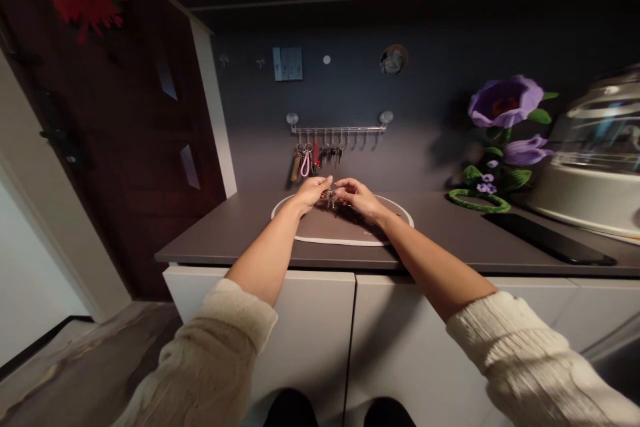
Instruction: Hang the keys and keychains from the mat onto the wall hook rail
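A small bunch of keys (332,199) hangs between my two hands, above an oval brown mat (320,232) with a white rim. My left hand (315,191) pinches the bunch from the left, thumb on top. From the right, the fingers of my right hand (357,197) close on the same bunch near its ring. Dark small items lie on the mat beneath my right hand, too shaded to name. Behind the hands, a rack with hooks (340,129) on the wall carries several key sets, among them a pink loop strap (305,164) and a brown fob (296,167).
To the right, a purple crocheted flower (507,103) stands by a green ring base (477,201). A black phone-like slab (550,238) lies before a domed appliance (595,167). White cabinet doors (305,327) are below the counter; a dark door (115,147) stands left.
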